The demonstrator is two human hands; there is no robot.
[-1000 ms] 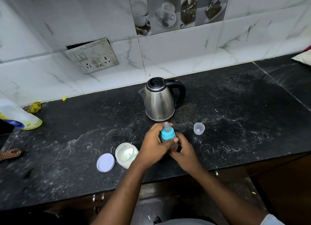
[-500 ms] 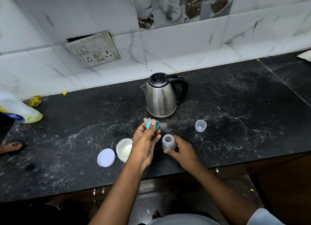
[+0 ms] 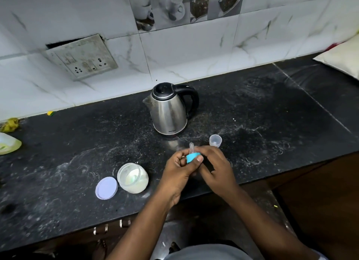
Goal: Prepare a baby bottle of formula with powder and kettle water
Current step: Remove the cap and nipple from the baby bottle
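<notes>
Before the kettle (image 3: 169, 112), both hands, left (image 3: 179, 171) and right (image 3: 215, 167), clasping the teal-collared teat (image 3: 191, 155).

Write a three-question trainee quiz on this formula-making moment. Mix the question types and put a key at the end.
1. True or false: the powder jar is open, its lid lying flat on the counter beside it.
2. What do the hands meet around? A) the kettle B) the blue teat ring C) the small clear cup
3. Fill in: the kettle's handle points toward the person's ____.

Key
1. True.
2. B: the left hand and right hand close around it; the bottle body is hidden.
3. Right.
</notes>
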